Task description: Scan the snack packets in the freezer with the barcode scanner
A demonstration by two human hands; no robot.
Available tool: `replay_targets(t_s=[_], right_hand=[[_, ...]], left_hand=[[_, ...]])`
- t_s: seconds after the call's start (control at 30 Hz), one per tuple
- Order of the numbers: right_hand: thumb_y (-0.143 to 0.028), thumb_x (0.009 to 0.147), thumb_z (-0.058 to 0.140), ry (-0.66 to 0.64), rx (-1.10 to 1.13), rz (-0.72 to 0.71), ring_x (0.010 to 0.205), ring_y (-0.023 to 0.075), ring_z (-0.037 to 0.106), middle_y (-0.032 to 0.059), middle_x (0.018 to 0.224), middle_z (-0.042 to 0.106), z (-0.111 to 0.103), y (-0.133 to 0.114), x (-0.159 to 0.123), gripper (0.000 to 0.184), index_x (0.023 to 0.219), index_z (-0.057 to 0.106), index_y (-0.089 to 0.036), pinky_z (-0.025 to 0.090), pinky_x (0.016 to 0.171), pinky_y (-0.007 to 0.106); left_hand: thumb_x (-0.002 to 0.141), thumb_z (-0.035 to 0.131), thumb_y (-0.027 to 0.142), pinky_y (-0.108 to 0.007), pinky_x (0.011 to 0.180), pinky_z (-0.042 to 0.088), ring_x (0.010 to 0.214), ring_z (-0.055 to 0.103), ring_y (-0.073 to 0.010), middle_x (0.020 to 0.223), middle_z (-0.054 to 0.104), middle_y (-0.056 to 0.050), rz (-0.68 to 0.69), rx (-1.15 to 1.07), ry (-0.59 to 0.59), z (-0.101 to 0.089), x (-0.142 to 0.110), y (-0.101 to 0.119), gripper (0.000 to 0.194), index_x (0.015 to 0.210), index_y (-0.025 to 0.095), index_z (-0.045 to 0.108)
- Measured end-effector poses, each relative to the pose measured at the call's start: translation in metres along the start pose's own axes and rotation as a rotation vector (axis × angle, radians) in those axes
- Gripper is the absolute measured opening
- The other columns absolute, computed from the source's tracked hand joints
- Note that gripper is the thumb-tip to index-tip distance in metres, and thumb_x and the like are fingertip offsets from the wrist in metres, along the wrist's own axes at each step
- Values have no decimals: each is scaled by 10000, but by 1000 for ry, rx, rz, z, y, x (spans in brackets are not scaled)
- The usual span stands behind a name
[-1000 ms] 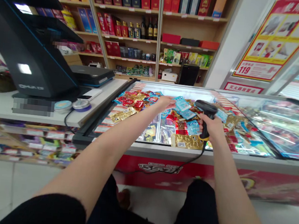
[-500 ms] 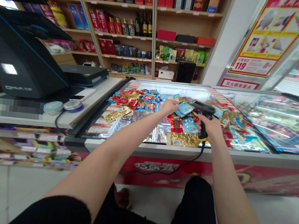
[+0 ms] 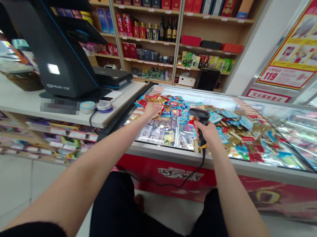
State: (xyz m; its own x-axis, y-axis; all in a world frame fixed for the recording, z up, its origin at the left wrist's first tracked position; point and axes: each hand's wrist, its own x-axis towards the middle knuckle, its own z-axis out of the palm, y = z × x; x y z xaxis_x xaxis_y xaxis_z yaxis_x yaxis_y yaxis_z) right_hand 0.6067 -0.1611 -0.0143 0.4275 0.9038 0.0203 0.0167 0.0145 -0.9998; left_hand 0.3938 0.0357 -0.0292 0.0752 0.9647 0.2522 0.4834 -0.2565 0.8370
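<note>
My right hand (image 3: 208,134) is closed around the handle of a black barcode scanner (image 3: 200,115), held upright over the freezer's glass top. A cable runs down from its grip. My left hand (image 3: 152,111) reaches to the left pile of small red, gold and blue snack packets (image 3: 174,103). Its fingers are pinched together at the pile's near edge, with a bit of red-and-white wrapper at the tips. To the right of the scanner spreads a larger heap of blue, gold and red packets (image 3: 241,123).
A chest freezer (image 3: 169,151) with a glass top spans the front. On the left, a counter (image 3: 126,102) bears a black checkout machine (image 3: 65,59), a jar (image 3: 23,78) and small round tubs (image 3: 104,107). The scanner cable (image 3: 163,184) loops across the freezer front. Stocked shelves (image 3: 144,39) stand behind.
My left hand has moved left from the blue packets to the red and gold pile. The scanner has moved left too. Packets from the middle now lie farther right, baring glass. The view has turned left.
</note>
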Motion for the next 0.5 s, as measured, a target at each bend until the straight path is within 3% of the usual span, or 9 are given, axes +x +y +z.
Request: replay_targets(t_s=[0.17,0.23,0.37,0.5], right_hand=[[-236,772,718,-64,-52,4,346,102,440,-69,466,515,41,4,-7,231,758,488,-228,367,324,221],[-233,774,716,-98,-69,5,343,102,445,-70,466,518,52,6,-9,235,764,481,-230,367,326,220],[-226,774,711,-132,-85,-9,339,100,449,-76,480,529,68,9,-11,231,801,481,-230,374,330,218],[-233,785,710,-141,-107,14,328,100,442,-87,463,510,76,11,-15,239,824,475,-233,371,324,215]], left_hand=[[645,783,135,-335,915,532,1059,730,-322,927,795,-111,-22,238,-59,-61,2,-35,73,691,177,745],[553,864,182,-338,916,528,1101,714,-372,836,768,-110,-70,363,-122,-77,4,-44,194,596,193,675],[360,958,260,-312,930,521,1173,681,-385,823,752,-111,-193,577,-197,-90,6,-56,443,572,220,571],[397,951,267,-318,909,522,1084,711,-372,710,706,-90,-215,620,-207,-91,0,-55,432,558,224,552]])
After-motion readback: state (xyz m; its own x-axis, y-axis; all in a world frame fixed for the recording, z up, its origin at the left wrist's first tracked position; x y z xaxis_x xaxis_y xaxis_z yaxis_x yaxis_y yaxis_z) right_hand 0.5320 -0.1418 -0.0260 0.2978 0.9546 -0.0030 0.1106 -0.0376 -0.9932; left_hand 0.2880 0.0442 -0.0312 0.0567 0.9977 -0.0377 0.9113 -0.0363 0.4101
